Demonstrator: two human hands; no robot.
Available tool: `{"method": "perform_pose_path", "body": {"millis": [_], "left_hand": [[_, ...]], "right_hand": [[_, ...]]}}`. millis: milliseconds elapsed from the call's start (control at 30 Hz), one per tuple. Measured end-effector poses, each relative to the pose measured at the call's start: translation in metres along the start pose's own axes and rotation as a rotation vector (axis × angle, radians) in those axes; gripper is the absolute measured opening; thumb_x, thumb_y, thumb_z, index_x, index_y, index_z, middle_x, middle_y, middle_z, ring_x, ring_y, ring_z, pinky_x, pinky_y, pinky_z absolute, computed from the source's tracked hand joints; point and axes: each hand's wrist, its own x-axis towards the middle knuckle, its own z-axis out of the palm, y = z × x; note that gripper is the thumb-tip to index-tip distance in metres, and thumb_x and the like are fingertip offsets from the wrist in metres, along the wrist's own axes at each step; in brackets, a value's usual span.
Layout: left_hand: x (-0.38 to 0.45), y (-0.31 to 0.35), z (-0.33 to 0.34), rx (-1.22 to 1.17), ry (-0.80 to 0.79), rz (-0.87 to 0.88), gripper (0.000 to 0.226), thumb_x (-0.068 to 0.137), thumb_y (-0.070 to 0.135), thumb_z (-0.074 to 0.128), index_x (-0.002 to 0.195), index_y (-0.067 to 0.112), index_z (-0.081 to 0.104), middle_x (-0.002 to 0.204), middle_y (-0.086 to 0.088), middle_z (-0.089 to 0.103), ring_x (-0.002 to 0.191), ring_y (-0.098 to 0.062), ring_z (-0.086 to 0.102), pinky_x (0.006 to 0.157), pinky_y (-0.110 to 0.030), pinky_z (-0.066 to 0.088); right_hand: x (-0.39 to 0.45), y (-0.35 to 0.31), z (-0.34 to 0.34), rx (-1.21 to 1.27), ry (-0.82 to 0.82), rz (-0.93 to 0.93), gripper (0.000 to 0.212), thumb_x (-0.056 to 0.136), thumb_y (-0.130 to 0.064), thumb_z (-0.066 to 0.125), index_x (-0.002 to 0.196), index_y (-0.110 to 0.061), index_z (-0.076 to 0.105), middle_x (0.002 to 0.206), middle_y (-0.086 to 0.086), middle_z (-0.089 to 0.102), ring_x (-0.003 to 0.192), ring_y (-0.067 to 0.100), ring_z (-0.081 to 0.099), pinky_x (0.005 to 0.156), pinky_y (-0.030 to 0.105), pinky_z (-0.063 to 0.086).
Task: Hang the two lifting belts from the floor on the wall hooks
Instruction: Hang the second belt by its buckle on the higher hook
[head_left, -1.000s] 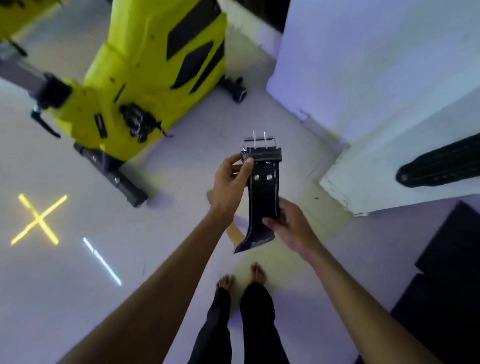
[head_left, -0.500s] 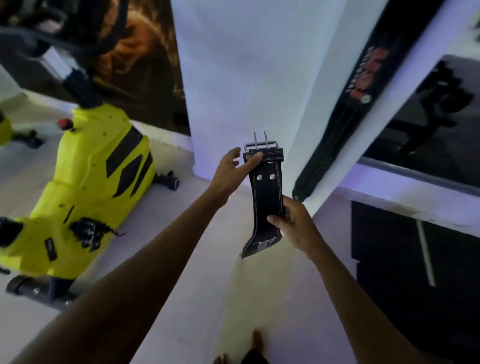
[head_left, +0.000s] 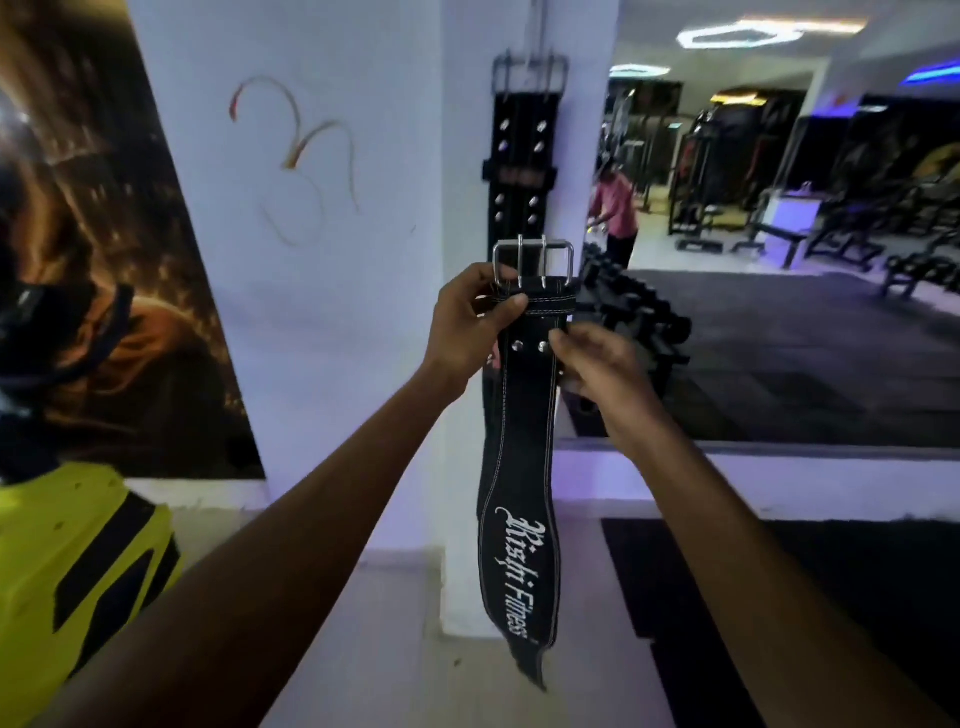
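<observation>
A black lifting belt (head_left: 519, 467) with white stitching and white lettering hangs straight down in front of me, its steel double-prong buckle (head_left: 533, 265) at the top. My left hand (head_left: 467, 325) pinches the belt's top edge just below the buckle. My right hand (head_left: 597, 364) grips the belt's right edge beside the two rivets. Behind it, a second black studded belt (head_left: 522, 156) hangs by its buckle on the white pillar (head_left: 467, 156). Whatever it hangs from is blurred and cannot be made out.
A yellow exercise machine (head_left: 67, 561) stands at lower left before a dark wall poster (head_left: 104, 260). A large mirror (head_left: 805, 234) to the right reflects a dumbbell rack, gym benches and a person in a pink top. Black floor mats (head_left: 779, 597) lie at right.
My view has swung up from the floor to the pillar. The belt has been raised with it, and my right hand has slid from the belt's lower part up to near the rivets.
</observation>
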Motion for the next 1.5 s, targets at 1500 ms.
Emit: {"method": "perform_pose_path", "body": {"millis": [1500], "left_hand": [[0.144, 0.194, 0.054, -0.08, 0.18, 0.286, 0.014, 0.082, 0.01, 0.079, 0.089, 0.021, 0.073, 0.089, -0.005, 0.074, 0.086, -0.022, 0.07, 0.089, -0.048, 0.062]], "right_hand": [[0.0, -0.009, -0.069, -0.107, -0.008, -0.128, 0.02, 0.083, 0.002, 0.073, 0.101, 0.009, 0.068, 0.096, 0.019, 0.075, 0.077, 0.012, 0.07, 0.075, 0.022, 0.058]]}}
